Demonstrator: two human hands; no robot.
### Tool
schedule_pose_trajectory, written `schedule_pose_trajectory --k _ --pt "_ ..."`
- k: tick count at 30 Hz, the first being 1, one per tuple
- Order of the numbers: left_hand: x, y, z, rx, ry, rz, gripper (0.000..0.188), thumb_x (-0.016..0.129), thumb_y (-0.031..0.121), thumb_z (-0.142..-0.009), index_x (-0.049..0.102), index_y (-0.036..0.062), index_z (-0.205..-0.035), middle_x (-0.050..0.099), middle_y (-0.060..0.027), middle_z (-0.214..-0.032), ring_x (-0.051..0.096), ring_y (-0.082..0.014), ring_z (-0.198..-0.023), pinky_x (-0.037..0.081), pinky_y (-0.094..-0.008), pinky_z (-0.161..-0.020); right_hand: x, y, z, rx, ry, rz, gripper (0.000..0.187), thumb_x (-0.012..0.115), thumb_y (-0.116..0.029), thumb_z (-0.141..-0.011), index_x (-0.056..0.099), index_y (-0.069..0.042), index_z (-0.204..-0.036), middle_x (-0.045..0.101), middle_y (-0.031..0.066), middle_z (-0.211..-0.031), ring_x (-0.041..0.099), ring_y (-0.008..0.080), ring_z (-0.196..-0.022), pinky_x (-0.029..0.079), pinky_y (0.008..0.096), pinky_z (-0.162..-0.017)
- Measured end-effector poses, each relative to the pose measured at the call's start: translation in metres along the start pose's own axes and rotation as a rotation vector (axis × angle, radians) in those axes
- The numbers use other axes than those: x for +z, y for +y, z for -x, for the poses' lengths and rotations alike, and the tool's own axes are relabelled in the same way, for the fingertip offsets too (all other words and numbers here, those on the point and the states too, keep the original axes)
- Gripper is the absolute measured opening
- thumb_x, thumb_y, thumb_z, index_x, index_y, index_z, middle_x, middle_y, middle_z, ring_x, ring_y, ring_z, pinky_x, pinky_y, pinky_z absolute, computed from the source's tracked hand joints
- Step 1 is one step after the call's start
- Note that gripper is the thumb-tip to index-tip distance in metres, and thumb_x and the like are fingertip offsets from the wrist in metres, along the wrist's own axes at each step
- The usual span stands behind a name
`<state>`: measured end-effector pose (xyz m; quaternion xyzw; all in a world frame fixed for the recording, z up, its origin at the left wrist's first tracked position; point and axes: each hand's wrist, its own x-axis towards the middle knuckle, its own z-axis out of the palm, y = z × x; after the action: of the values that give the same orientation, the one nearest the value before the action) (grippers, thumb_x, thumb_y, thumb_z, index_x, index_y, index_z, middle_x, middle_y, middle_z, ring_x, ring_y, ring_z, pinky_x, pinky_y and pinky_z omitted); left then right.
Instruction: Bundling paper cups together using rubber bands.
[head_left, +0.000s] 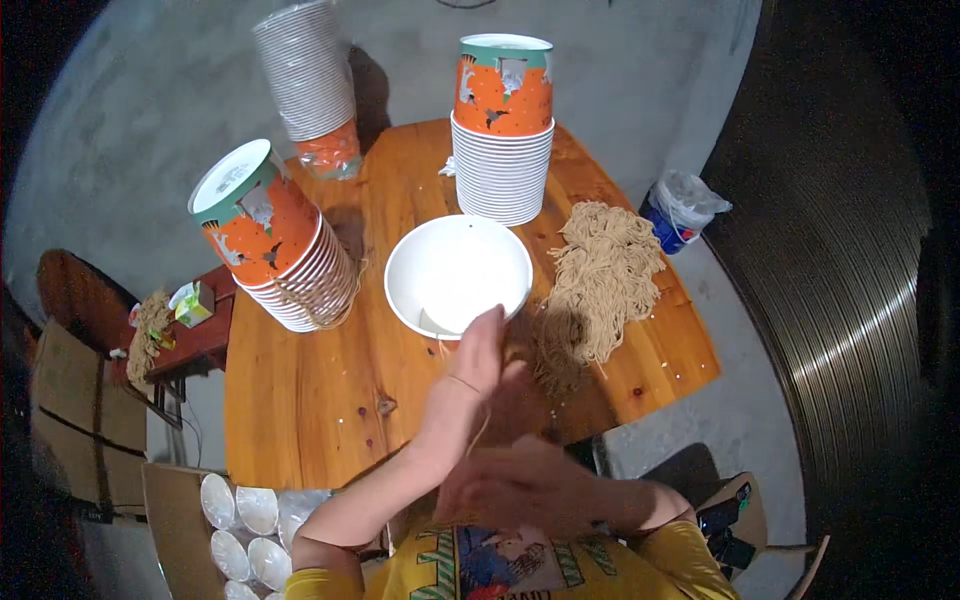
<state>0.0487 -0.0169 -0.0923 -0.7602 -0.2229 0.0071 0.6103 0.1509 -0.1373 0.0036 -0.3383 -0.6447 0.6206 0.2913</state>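
A white round paper tub stands mouth-up at the middle of the wooden table. My left hand is at its near rim, fingers pointing away from me and smeared. A thin tan cord crosses the left hand near the wrist and hangs toward my right hand. Close to my body, beyond the table's near edge, my right hand is strongly blurred, so its grip is hidden. To the right of the tub lies a loose heap of tan cords, partly in shadow.
Upside-down stacks of orange-and-green printed tubs stand at left and back; cords drape over the left one. A plastic-wrapped stack leans behind. A box of white tubs sits lower left, a blue bucket beyond the table's right edge.
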Motion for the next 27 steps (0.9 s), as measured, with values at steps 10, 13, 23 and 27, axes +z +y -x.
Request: schedule_pose_trajectory --k 10,13,23,27 --pt "0.036 -0.109 0.044 -0.717 0.03 1.545 0.024 0.056 0.016 -0.087 0.057 -0.0036 -0.072 0.053 -0.0164 -0.076 0.052 -0.0336 -0.073 0.043 -0.0422 -0.065 -0.044 -0.021 -0.027 -0.055 1.063 -0.487 0.029 0.04 -0.028 -0.098 0.056 -0.005 -0.089 0.028 -0.004 -0.051 0.025 0.006 -0.043 0.024 0.021 -0.039" --pt "0.065 -0.125 0.055 -0.521 0.014 1.59 0.026 0.056 0.017 -0.087 0.054 -0.0041 -0.072 0.049 -0.0154 -0.071 0.048 -0.0322 -0.072 0.04 -0.0402 -0.066 -0.064 0.021 -0.036 -0.497 0.366 -1.494 0.027 0.041 -0.025 -0.097 0.055 -0.004 -0.09 0.027 -0.0038 -0.051 0.025 0.0052 -0.043 0.022 0.0207 -0.037" --pt "0.015 -0.111 0.071 -0.822 0.408 1.368 0.008 0.057 0.001 -0.077 0.056 -0.0001 -0.085 0.058 -0.0136 -0.087 0.055 -0.0297 -0.083 0.045 -0.038 -0.074 -0.058 0.033 -0.058 -0.388 0.448 -1.64 0.027 0.043 -0.017 -0.092 0.055 -0.005 -0.071 0.028 -0.0021 -0.048 0.03 0.0074 -0.041 0.023 0.0222 -0.037" --pt "-0.062 -0.08 0.058 -0.807 0.364 1.638 0.037 0.072 0.006 -0.073 0.052 0.0022 -0.104 0.058 -0.0111 -0.086 0.056 -0.0219 -0.074 0.047 -0.0285 -0.062 -0.052 0.034 -0.06 -0.458 0.232 -1.641 0.027 0.043 -0.018 -0.092 0.056 -0.004 -0.073 0.03 -0.0014 -0.048 0.03 0.0075 -0.041 0.023 0.0222 -0.037"
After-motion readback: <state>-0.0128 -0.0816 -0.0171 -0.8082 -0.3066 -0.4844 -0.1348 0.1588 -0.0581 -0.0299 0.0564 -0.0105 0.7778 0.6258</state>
